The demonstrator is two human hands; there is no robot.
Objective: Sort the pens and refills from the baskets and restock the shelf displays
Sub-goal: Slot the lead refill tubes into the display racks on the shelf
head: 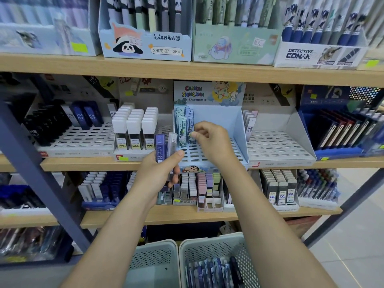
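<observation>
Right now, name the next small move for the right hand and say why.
Probably press the patterned lead case down into its slot: the right hand pinches it at the front of the filled rows in the Crayon Shin-chan display, with open slots below. The left hand holds more cases in wait.

Baskets [209, 246] cropped at bottom edge
</observation>
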